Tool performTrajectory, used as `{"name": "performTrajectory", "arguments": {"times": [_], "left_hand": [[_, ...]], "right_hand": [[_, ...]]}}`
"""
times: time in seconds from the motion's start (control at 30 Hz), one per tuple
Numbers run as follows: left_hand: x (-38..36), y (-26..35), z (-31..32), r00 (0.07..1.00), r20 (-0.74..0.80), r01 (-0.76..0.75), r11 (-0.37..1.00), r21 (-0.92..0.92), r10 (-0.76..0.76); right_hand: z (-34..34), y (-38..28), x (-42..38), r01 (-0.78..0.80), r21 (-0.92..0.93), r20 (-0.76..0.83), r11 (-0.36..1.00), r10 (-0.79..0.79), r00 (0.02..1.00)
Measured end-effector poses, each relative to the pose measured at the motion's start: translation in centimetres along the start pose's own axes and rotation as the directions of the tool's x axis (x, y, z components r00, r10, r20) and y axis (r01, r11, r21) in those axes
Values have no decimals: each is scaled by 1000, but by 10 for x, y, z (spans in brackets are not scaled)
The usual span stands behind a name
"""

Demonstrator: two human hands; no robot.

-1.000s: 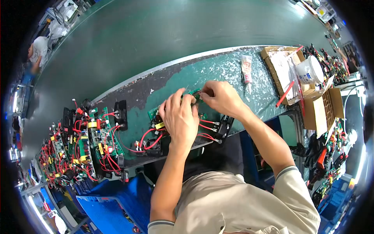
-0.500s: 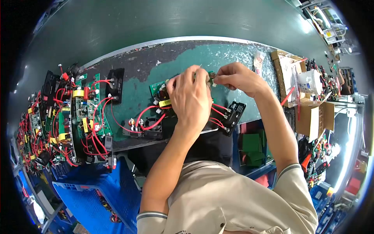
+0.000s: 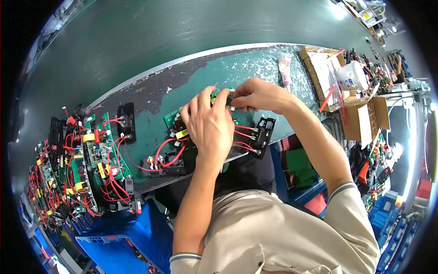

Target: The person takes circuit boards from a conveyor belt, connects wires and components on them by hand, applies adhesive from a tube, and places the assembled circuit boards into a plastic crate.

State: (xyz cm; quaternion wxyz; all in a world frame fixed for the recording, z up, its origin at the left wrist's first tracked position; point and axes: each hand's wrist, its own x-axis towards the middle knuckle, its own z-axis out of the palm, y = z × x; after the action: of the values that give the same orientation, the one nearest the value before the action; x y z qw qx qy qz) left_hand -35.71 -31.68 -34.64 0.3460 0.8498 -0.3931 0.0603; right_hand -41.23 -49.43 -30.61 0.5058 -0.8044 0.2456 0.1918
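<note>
A green circuit board (image 3: pixel 171 119) lies on the worn bench, much of it covered by my left hand (image 3: pixel 211 125). That hand curls over the board from above and holds it, its fingertips at the far edge. My right hand (image 3: pixel 262 97) is closed in a pinch at the board's far right corner; whatever is between its fingertips is too small to make out. Red wires run from the board to a black end panel (image 3: pixel 262 137) on the right. On the left, thicker red wires lead to a black fan (image 3: pixel 175 164) by the near edge.
Wired circuit boards (image 3: pixel 102 150) crowd the bench's left end, near another black panel (image 3: pixel 126 122). A blue crate (image 3: pixel 132 237) stands below. To the right are a white tube (image 3: pixel 284 68), a cardboard box (image 3: pixel 315 73), a white tub (image 3: pixel 353 75) and an open carton (image 3: pixel 360 121).
The view has shifted, so the bench appears tilted. My right hand has come closer to my left at the board's corner. The left hand keeps its hold.
</note>
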Motion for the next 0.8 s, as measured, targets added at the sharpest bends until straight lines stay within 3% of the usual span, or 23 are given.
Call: {"name": "performTrajectory", "arguments": {"times": [0.2,0.3,0.4,0.5,0.6,0.8], "left_hand": [[-1,1,0,1000,-27,-11,1000,-19,10],[-1,0,1,1000,-18,-10,1000,-16,10],[-1,0,3,1000,1,9,1000,5,-9],[1,1,8,1000,-6,30,998,47,-30],[2,2,11,998,-17,57,995,77,-55],[5,3,19,990,-140,43,990,135,-24]], "right_hand": [[3,10,0,17,71,-152,997,-6,988],[9,16,5,84,-34,-266,996,-90,960],[17,10,6,107,-342,-400,934,-248,882],[21,5,3,21,-405,-430,914,-210,878],[27,13,3,114,-438,-479,892,-339,810],[27,10,0,116,-304,-482,946,-258,838]]}}
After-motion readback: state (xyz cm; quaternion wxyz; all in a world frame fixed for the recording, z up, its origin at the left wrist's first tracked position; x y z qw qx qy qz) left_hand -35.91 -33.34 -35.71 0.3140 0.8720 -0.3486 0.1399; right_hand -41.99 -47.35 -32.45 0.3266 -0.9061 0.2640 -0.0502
